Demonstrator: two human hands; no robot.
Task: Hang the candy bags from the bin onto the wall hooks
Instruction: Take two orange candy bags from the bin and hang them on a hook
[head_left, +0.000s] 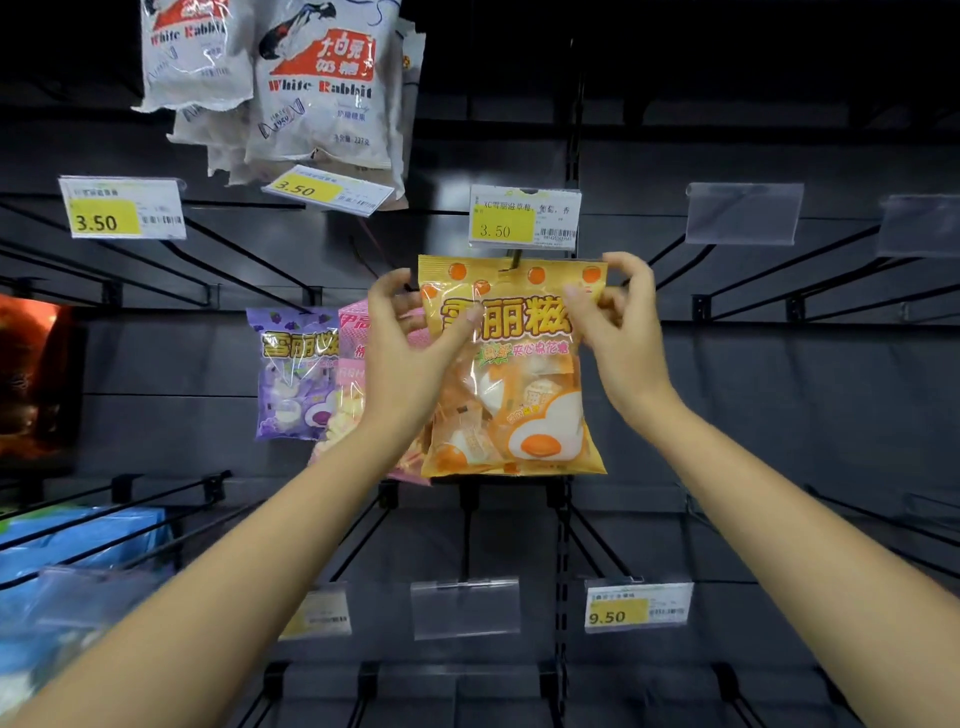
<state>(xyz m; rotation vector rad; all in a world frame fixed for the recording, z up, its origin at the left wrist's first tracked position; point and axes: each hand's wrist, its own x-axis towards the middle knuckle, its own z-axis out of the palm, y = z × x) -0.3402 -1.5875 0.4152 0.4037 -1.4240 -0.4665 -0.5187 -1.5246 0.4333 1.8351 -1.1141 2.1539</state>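
An orange candy bag (519, 395) hangs upright in the middle of the head view, its top edge at a wall hook (515, 260) under a 3.50 price tag (524, 217). My left hand (410, 343) pinches the bag's upper left side. The bag's upper right corner is gripped by my right hand (618, 322). Whether the hook passes through the bag's hole is hard to tell. Behind my left hand hang a pink bag (353, 332) and a purple bag (293, 374). The bin is out of view.
White Rabbit candy bags (322, 88) hang at the upper left. Bare black hooks (753, 280) with blank tag holders (743, 213) stick out at the right and below. Blue packages (78, 545) sit at the lower left. A 9.50 tag (638, 605) hangs low.
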